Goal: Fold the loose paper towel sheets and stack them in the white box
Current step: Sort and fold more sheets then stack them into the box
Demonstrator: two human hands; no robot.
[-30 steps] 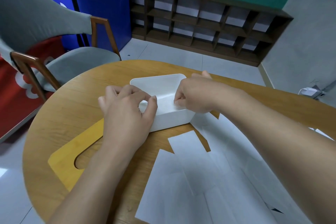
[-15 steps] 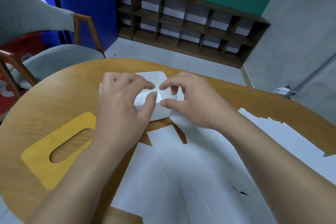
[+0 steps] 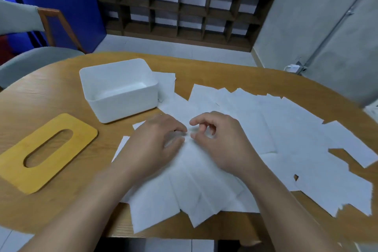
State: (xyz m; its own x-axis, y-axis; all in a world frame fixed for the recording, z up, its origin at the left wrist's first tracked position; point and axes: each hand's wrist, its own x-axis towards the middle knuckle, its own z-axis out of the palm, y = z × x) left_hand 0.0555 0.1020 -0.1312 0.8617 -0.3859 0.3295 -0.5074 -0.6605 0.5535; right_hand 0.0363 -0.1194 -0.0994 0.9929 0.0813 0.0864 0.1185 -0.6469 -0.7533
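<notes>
White sheets of paper towel (image 3: 255,129) are lying spread over the near and right part of the wooden table (image 3: 51,96), overlapping one another, and I am bringing both hands down onto them. A second ago my hands were over the white box (image 3: 120,90), fingers curled at something inside it; now they are both out of it and nearer to me, so I am judging that one folded sheet is already in and I am starting on the next. The box is sitting on the table to the far left of my hands, open, with what looks like a flat white layer on its floor, though I cannot tell how many sheets that is. My left hand (image 3: 151,145) is lying palm down on the sheets, fingers loosely bent and pointing right, their tips blurred, so I cannot tell whether they are pinching paper. My right hand (image 3: 221,141) is facing it, thumb and forefinger curled toward each other just beside the left fingertips; whether an edge is caught between them I cannot tell either. A yellow lid (image 3: 47,153) with a long slot is resting on the table at the near left, well apart from the box. Many sheets are waiting unfolded.
</notes>
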